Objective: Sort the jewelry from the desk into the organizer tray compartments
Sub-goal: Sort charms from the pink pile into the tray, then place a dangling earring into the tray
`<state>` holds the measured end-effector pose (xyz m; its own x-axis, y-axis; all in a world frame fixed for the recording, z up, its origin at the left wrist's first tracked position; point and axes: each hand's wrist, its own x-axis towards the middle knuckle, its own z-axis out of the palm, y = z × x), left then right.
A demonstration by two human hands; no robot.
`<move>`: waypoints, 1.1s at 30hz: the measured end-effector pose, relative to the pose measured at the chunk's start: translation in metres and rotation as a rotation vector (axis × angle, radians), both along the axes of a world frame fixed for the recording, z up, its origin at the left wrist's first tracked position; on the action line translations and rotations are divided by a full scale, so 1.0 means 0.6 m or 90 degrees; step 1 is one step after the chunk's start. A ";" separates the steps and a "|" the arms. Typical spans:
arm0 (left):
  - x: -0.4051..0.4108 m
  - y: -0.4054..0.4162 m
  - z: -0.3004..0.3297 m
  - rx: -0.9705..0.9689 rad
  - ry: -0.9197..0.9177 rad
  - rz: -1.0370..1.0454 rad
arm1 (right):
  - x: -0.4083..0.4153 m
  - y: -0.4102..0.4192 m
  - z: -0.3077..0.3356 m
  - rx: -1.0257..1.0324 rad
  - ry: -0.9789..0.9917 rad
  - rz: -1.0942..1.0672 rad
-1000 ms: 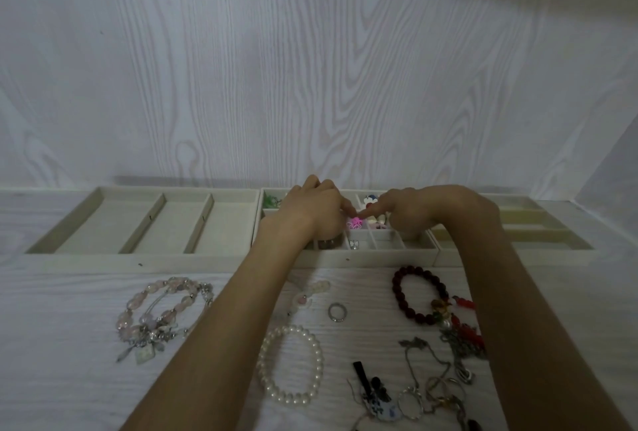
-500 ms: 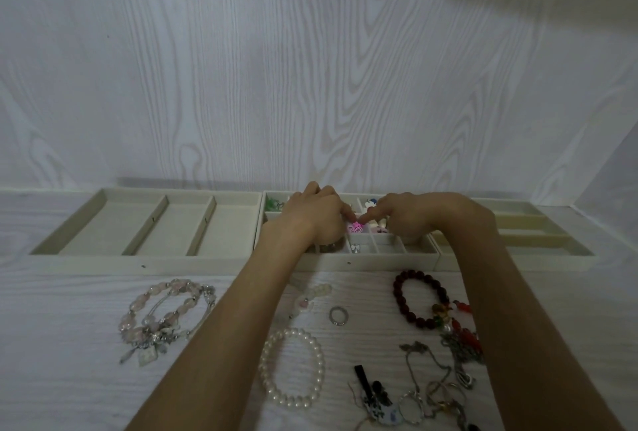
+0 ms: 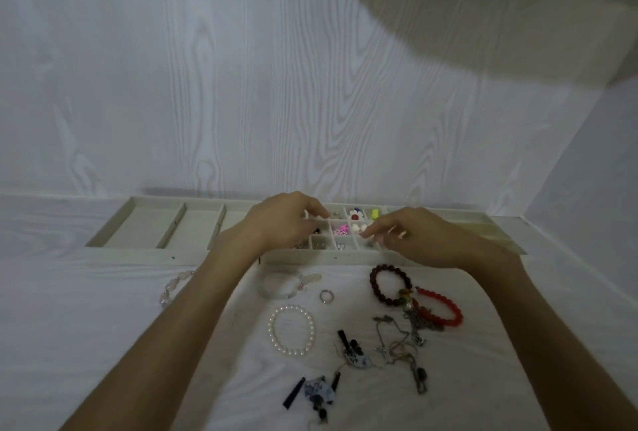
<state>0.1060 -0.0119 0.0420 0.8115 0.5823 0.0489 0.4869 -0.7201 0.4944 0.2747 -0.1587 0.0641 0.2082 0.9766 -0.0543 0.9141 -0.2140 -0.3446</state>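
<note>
Left hand (image 3: 283, 220): fingers loosely curled, grip empty — over beige gridded organizer tray (image 3: 345, 253)
Right hand (image 3: 411, 234): same — beside pink charm (image 3: 340, 230)

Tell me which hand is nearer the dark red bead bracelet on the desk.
Right. The right hand hovers just above the dark red bead bracelet, over the tray's front edge; the left hand is farther off, up-left over the compartments.

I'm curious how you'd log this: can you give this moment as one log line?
step: sorting | left hand: over organizer tray, open | right hand: over tray, open | pearl bracelet: on desk
</note>
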 end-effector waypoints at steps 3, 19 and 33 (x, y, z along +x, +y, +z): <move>-0.051 -0.044 -0.010 0.000 0.008 -0.011 | -0.020 -0.049 -0.011 0.007 0.001 -0.014; -0.165 -0.157 -0.093 0.074 0.083 -0.152 | -0.180 -0.152 -0.118 0.101 -0.011 0.057; -0.172 -0.148 -0.070 -0.125 -0.044 -0.059 | -0.214 -0.126 -0.123 0.103 0.054 0.012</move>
<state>0.0030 -0.1005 0.0000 0.8610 0.5086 -0.0010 0.3830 -0.6470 0.6594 0.1466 -0.2342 -0.0094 0.1915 0.9776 0.0869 0.8838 -0.1332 -0.4485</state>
